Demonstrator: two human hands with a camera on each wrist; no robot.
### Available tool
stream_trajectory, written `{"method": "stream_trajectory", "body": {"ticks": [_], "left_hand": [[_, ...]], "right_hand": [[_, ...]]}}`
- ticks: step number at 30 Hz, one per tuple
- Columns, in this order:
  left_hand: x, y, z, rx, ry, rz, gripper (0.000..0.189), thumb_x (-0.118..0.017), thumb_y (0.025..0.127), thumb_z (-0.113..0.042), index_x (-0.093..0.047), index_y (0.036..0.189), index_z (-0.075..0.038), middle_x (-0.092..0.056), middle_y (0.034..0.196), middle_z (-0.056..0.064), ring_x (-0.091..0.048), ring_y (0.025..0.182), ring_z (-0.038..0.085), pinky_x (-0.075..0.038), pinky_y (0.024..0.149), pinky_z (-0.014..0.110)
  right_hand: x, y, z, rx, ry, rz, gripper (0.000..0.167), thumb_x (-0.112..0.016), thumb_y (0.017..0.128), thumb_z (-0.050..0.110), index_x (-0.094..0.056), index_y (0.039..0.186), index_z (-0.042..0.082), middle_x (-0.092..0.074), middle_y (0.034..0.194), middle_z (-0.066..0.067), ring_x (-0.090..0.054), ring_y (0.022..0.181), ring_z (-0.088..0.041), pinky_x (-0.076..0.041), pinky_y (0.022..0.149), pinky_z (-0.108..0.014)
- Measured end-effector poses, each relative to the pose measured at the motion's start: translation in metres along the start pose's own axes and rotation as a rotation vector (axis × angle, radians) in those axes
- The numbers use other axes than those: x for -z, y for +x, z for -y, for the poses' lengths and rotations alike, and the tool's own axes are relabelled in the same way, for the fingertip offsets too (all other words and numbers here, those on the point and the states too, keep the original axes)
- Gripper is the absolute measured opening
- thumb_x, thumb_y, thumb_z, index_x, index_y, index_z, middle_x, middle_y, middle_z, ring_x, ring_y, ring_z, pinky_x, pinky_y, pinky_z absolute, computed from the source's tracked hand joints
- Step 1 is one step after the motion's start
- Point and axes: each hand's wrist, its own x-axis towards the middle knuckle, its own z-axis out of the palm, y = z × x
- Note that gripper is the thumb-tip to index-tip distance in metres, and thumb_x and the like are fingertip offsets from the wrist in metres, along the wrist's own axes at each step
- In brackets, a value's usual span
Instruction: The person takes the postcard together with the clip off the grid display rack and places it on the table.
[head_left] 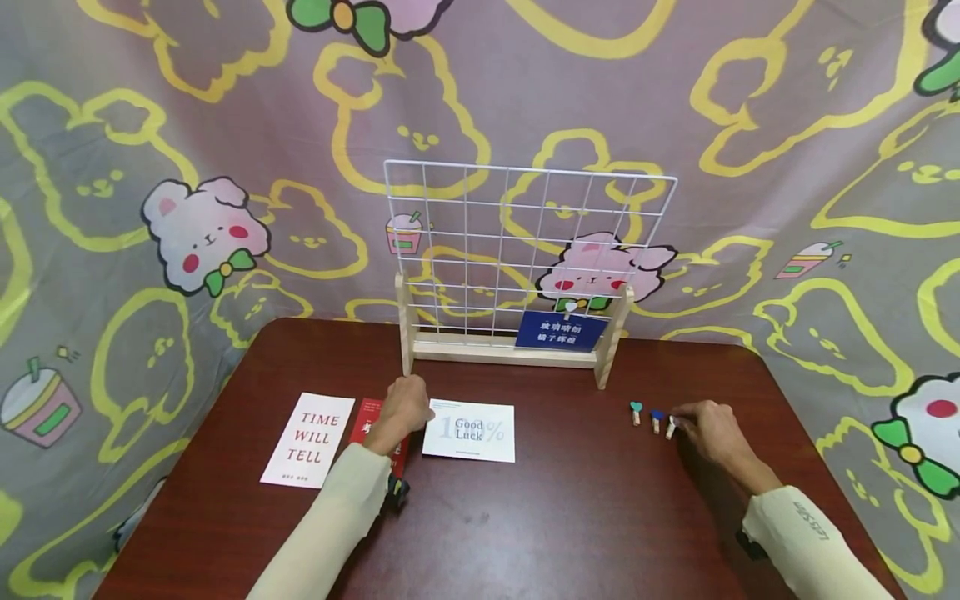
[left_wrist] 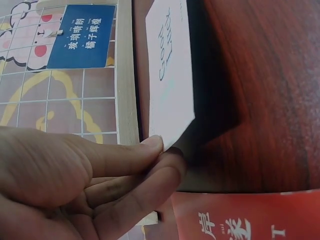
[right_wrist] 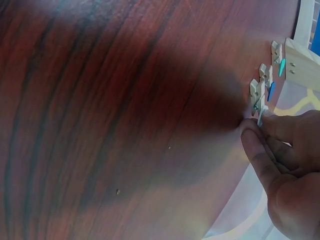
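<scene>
Head view: at a dark red-brown wood-grain table (head_left: 562,517), the left hand (head_left: 405,408) pinches the left edge of a white rectangular paper card printed "Good Luck" (head_left: 471,448), in front of a white wire grid (head_left: 531,170) in a pale wooden stand. The right hand (head_left: 712,429) has thumb and fingers together on a small wooden peg with a white heart (head_left: 671,427). Beside it lie a blue-heart peg (head_left: 656,422) and a teal-heart peg (head_left: 636,413), a row presumably laid for picking singly. A dark blue card (head_left: 558,332) hangs from the grid by a white-heart clip (head_left: 570,309).

Left wrist view: thumb above and fingers below clamp one corner of the white card, which tilts over its shadow; so small a grip probably serves to keep the lettering uncovered. A red card with white characters (left_wrist: 245,217) lies near.

Right wrist view: the fingertips meet at the heart end of the nearest peg, perhaps because that end offers purchase; its pale wooden legs and metal spring show beyond them
</scene>
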Motion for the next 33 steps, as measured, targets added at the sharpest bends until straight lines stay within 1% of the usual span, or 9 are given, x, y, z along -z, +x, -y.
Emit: {"method": "stream_trajectory", "body": {"ticks": [6, 10, 14, 18, 22, 27, 30, 33], "left_hand": [[0.000, 0.000, 0.000, -0.002, -0.003, -0.008, 0.029, -0.080, 0.074, -0.007, -0.057, 0.057, -0.008, -0.060, 0.064, 0.007, -0.061, 0.072, 0.026, -0.054, 0.071, 0.040], [0.001, -0.001, 0.001, -0.019, 0.004, -0.013, 0.028, -0.079, 0.074, -0.007, -0.057, 0.057, -0.007, -0.060, 0.063, 0.006, -0.062, 0.073, 0.026, -0.054, 0.072, 0.041], [0.001, -0.001, 0.002, -0.019, 0.006, -0.017, 0.027, -0.077, 0.075, -0.005, -0.057, 0.057, -0.007, -0.060, 0.064, 0.007, -0.062, 0.073, 0.028, -0.054, 0.073, 0.042], [0.002, -0.002, 0.002, 0.003, -0.007, -0.015, 0.024, -0.074, 0.075, -0.004, -0.057, 0.058, -0.007, -0.062, 0.068, 0.011, -0.062, 0.075, 0.029, -0.054, 0.072, 0.043], [0.002, -0.002, 0.004, -0.009, 0.006, -0.032, 0.023, -0.072, 0.073, -0.002, -0.057, 0.057, -0.006, -0.065, 0.071, 0.014, -0.064, 0.074, 0.030, -0.055, 0.071, 0.043], [0.001, -0.002, 0.006, -0.030, 0.024, -0.053, 0.024, -0.071, 0.072, -0.001, -0.056, 0.054, -0.006, -0.067, 0.071, 0.017, -0.066, 0.073, 0.031, -0.055, 0.071, 0.044], [0.001, -0.001, 0.006, -0.031, 0.011, -0.049, 0.026, -0.071, 0.072, -0.001, -0.054, 0.053, -0.007, -0.065, 0.067, 0.014, -0.062, 0.069, 0.028, -0.054, 0.068, 0.042], [0.002, 0.000, 0.004, -0.010, -0.013, -0.028, 0.027, -0.070, 0.072, 0.000, -0.053, 0.053, -0.008, -0.061, 0.064, 0.010, -0.056, 0.065, 0.024, -0.051, 0.060, 0.037]], "right_hand": [[0.000, 0.000, 0.000, 0.004, -0.006, -0.010, 0.008, -0.070, 0.083, 0.000, -0.075, 0.089, 0.000, -0.075, 0.087, -0.016, -0.071, 0.084, -0.039, -0.052, 0.073, -0.056], [-0.001, 0.000, 0.000, 0.000, -0.013, -0.008, 0.008, -0.070, 0.084, 0.000, -0.075, 0.088, 0.000, -0.075, 0.087, -0.017, -0.070, 0.084, -0.040, -0.052, 0.074, -0.057], [-0.002, 0.000, 0.000, 0.008, -0.019, -0.010, 0.007, -0.070, 0.084, 0.000, -0.075, 0.088, 0.000, -0.075, 0.086, -0.017, -0.070, 0.082, -0.039, -0.052, 0.072, -0.056], [-0.002, 0.000, 0.000, 0.005, -0.023, -0.013, 0.007, -0.070, 0.083, 0.000, -0.075, 0.088, 0.000, -0.075, 0.086, -0.017, -0.070, 0.082, -0.040, -0.052, 0.072, -0.056], [-0.002, -0.001, 0.001, -0.011, -0.024, -0.023, 0.007, -0.071, 0.083, -0.001, -0.075, 0.088, 0.000, -0.075, 0.087, -0.017, -0.070, 0.082, -0.039, -0.052, 0.073, -0.056], [0.002, 0.002, 0.004, -0.026, -0.018, -0.043, 0.009, -0.070, 0.083, -0.003, -0.075, 0.090, 0.000, -0.075, 0.087, -0.017, -0.071, 0.079, -0.035, -0.053, 0.070, -0.054], [0.007, 0.004, 0.007, -0.048, 0.003, -0.051, 0.011, -0.070, 0.085, -0.001, -0.074, 0.095, -0.002, -0.075, 0.089, -0.019, -0.071, 0.079, -0.034, -0.054, 0.068, -0.051], [0.012, 0.006, 0.012, -0.035, 0.019, -0.078, 0.014, -0.071, 0.085, 0.001, -0.074, 0.099, -0.002, -0.075, 0.091, -0.020, -0.071, 0.081, -0.035, -0.054, 0.066, -0.050]]}}
